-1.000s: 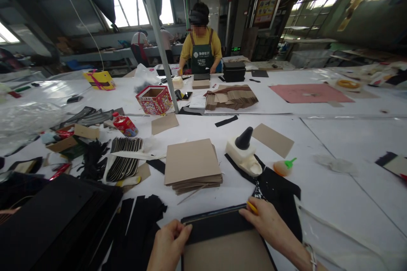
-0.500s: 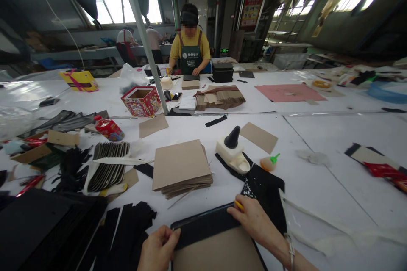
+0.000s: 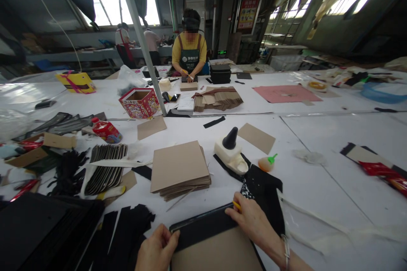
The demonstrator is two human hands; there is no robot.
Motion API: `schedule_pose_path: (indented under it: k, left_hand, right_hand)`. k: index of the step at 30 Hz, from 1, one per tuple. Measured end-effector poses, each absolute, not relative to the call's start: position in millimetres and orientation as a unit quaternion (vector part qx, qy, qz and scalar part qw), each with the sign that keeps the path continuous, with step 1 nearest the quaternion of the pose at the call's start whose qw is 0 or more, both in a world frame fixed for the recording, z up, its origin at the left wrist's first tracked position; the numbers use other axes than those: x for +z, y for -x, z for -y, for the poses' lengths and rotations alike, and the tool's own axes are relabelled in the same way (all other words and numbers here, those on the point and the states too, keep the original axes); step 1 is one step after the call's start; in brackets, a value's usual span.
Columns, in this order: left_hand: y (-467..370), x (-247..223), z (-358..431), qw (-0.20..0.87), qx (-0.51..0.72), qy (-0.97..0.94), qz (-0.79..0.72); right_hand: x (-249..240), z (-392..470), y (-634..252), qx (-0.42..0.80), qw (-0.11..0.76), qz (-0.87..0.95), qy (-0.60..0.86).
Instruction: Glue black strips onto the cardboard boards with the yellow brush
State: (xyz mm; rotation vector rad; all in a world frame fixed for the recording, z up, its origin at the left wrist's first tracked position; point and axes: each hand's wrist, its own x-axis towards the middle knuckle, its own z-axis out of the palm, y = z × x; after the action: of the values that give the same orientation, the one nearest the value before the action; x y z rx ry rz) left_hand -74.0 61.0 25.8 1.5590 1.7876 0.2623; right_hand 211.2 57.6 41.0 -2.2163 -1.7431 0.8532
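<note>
Head: hands [image 3: 254,224] on matte (black-wrapped) board [image 3: 219,247]

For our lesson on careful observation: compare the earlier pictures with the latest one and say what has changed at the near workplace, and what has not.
Little has changed. The left hand and right hand keep pressing the black strip folded over the board; the right hand still holds a yellow tool. Only the view has shifted. The co-worker's hands across the table have moved slightly. The cardboard stack and glue dispenser stayed put.
</note>
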Motion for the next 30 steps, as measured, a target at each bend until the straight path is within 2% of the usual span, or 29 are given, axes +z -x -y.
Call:
schedule_pose_path:
  k: [3, 7, 10, 16, 22, 25, 30]
  left_hand:
    - [71, 25, -54, 0.266, 0.128, -0.647, -0.703]
    - [62, 16, -43, 0.119, 0.253, -0.768, -0.577]
    - [57, 8, -41, 0.045, 0.282, -0.814, -0.505]
    - [55, 5, -40, -0.055, 0.299, -0.856, -0.419]
    - [36, 1, -33, -0.162, 0.260, -0.893, -0.329]
    - [23, -17, -27, -0.190, 0.273, -0.883, -0.332]
    - [14, -52, -12, -0.167, 0.300, -0.855, -0.388]
  right_hand:
    - [40, -55, -211, 0.278, 0.099, 0.594, 0.749]
    - [39, -51, -214, 0.267, 0.101, 0.608, 0.741]
    - [33, -45, -216, 0.217, 0.120, 0.642, 0.725]
    - [23, -34, -217, 0.058, 0.115, 0.718, 0.684]
    - [39, -37, -204, -0.048, 0.119, 0.795, 0.592]
    - [47, -43, -185, -0.050, 0.123, 0.843, 0.521]
    - [36, -52, -150, 0.014, 0.126, 0.902, 0.413]
